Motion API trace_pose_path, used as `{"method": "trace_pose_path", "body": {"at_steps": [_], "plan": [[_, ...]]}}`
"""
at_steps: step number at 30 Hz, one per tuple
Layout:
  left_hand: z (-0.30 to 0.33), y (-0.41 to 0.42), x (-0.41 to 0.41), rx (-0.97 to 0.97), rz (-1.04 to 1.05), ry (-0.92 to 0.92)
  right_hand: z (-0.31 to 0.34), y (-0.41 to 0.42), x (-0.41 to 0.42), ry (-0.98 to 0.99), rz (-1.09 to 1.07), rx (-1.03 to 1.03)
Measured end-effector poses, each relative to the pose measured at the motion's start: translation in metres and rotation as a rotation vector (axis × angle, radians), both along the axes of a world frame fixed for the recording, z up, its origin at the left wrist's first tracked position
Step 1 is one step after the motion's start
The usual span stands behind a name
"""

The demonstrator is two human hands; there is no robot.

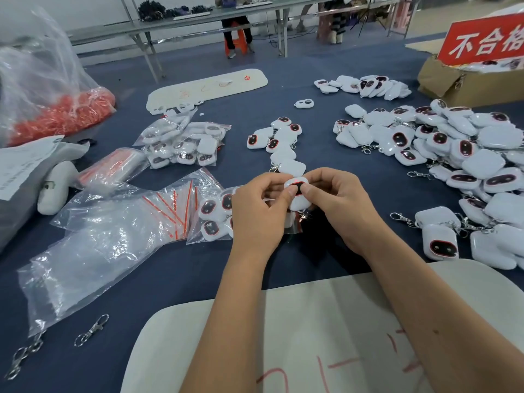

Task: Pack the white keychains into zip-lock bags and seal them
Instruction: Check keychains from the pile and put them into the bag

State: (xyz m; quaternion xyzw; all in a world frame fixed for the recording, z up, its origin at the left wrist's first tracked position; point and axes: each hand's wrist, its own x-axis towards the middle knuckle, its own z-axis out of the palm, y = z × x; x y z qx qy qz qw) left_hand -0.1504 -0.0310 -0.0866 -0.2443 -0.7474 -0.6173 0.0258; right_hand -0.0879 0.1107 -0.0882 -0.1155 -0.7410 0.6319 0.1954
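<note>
White keychain (297,194), centre foreground: held between left hand (259,214) and right hand (338,207), thumbs pressed on its dark, red-rimmed window, remaining fingers curled beneath. Glossy rounded plastic shell; metal clasp dangling below. Apparently under inspection before packing; the partly filled zip-lock bag (211,215) lies directly beneath and left of the hands, mouth orientation hard to judge behind the wrists. Next move, by judgement: slip the piece into that bag, then press its red strip closed. Stack of empty zip-lock bags (113,222), thin crinkled film with red seals, further left. Filled bag (184,143) far left. Loose keychain heap (459,154) right, on dark blue table cloth (198,273). Spare swivel clasp (92,330) near left.
</note>
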Motion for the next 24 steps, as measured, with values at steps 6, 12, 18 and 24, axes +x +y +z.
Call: {"method": "trace_pose_path", "body": {"at_steps": [6, 12, 18, 24], "plan": [[0.0011, 0.0002, 0.0009, -0.027, 0.011, 0.016, 0.0001, -0.0016, 0.0005, 0.017, -0.014, 0.005], [0.0018, 0.0031, 0.0034, 0.024, 0.062, 0.012, 0.0009, -0.0019, 0.0005, 0.043, 0.002, -0.028], [0.0034, 0.0064, 0.0055, 0.091, 0.155, 0.04, 0.0002, -0.0036, 0.0007, 0.058, 0.015, 0.02], [0.0018, 0.0033, 0.0048, -0.134, 0.274, 0.17, -0.0031, -0.0011, -0.0029, 0.026, -0.105, -0.011]]}}
